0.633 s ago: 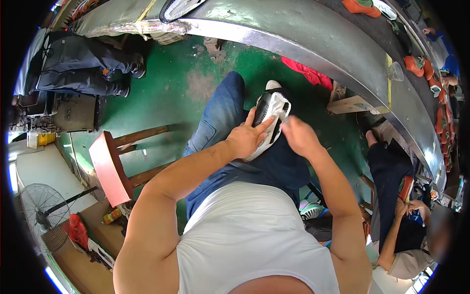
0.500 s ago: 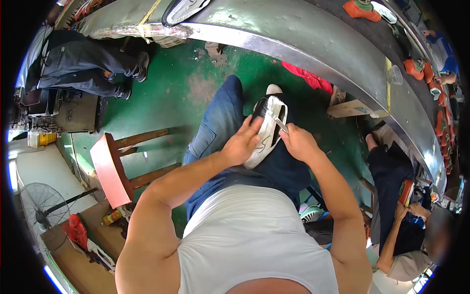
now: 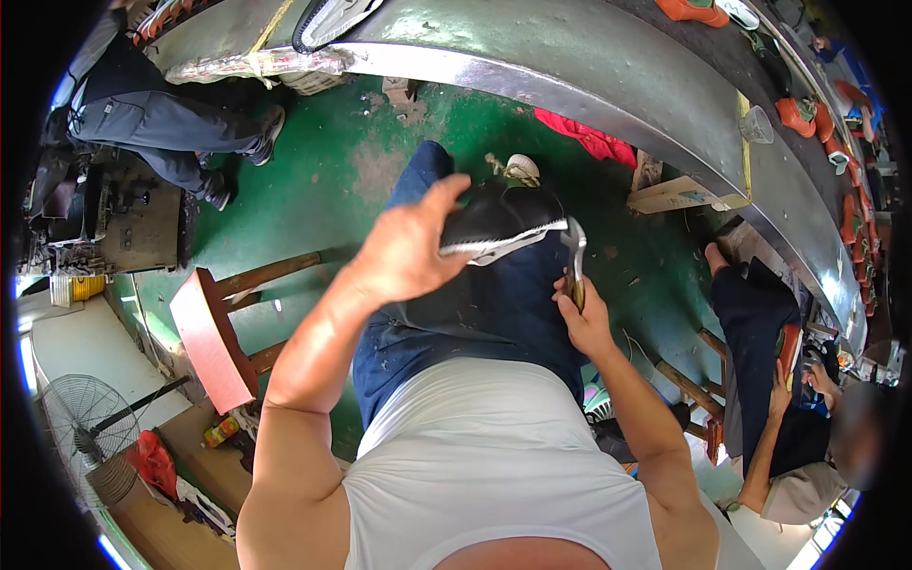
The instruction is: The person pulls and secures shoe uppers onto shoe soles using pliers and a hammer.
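A black shoe upper (image 3: 508,214) with a whitish lower edge lies crosswise above my thighs, its black side turned up. My left hand (image 3: 408,242) is closed around its left end, the thumb along the pale edge; the fingers are somewhat smeared by motion. In my right hand (image 3: 587,318), closed round a yellowish grip, stands a metal tool with a curved head (image 3: 576,242). That head comes right up to the shoe's right end; whether it touches cannot be made out. A tied cord (image 3: 513,171) shows at the shoe's far side.
A long metal-topped bench (image 3: 532,71) curves across the far side, with a shoe (image 3: 332,19) on it. To my left are a red-seated stool (image 3: 214,337) and a fan (image 3: 90,418). One person stands far left (image 3: 161,128); another sits at right (image 3: 760,351). Red cloth (image 3: 589,138) hangs under the bench.
The shoe has been turned from its pale underside up to its black side up and now lies crosswise. My left hand has shifted left onto its end; the right hand has drawn slightly nearer me.
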{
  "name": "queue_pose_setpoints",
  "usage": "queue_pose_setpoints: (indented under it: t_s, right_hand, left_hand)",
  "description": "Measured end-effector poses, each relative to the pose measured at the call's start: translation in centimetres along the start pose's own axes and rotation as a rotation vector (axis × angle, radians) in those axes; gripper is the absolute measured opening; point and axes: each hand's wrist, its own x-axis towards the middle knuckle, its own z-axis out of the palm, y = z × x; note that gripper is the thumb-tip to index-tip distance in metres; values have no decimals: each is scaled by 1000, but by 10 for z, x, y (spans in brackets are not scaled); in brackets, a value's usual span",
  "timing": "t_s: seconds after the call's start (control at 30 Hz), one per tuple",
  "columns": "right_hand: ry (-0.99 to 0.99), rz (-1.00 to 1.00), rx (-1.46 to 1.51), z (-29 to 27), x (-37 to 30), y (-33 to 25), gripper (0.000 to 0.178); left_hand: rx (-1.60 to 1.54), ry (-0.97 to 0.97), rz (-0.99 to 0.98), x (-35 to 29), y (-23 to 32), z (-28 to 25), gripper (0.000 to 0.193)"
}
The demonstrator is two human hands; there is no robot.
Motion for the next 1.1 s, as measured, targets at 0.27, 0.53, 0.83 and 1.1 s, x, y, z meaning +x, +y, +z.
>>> queue_pose_setpoints:
  t_s: [0.27, 0.53, 0.83, 1.1]
  right_hand:
    - [-27, 48, -94, -10, 8, -13, 23]
    - [-489, 102, -364, -36, 18, -74, 43]
    - [-834, 46, -801, -36, 59, -146, 25]
    - [-493, 27, -591, 4, 7, -69, 30]
  left_hand:
    - [-593, -20, -93, 99, 7, 21, 46]
    - [-255, -159, -216, 4, -46, 101, 53]
    - [-100, 67, -144, -33, -10, 110, 39]
    - [-1206, -168, -337, -12, -68, 161, 65]
